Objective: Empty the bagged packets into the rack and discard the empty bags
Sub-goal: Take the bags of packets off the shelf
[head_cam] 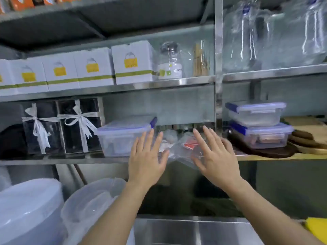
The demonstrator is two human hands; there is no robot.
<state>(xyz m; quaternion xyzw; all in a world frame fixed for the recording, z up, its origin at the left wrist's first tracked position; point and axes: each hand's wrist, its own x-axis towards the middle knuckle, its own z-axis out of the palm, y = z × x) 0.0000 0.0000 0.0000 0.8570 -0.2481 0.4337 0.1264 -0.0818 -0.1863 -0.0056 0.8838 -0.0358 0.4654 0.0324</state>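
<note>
A clear plastic bag (178, 152) with red and white packets inside lies on the steel rack shelf (53, 159), its lower edge hanging over the front lip. My left hand (146, 160) is spread flat just left of the bag, fingers apart. My right hand (214, 156) is spread flat against the bag's right side, fingers apart. Neither hand is closed around the bag. Small packets (169, 137) sit behind the bag, at the back of the shelf.
A clear lidded box (122, 137) stands left of the bag, with two ribboned black boxes (60, 126) beyond it. Stacked lidded containers (258, 124) and wooden boards (307, 137) sit to the right. White boxes (95, 68) fill the shelf above. A steel sink (194, 230) lies below.
</note>
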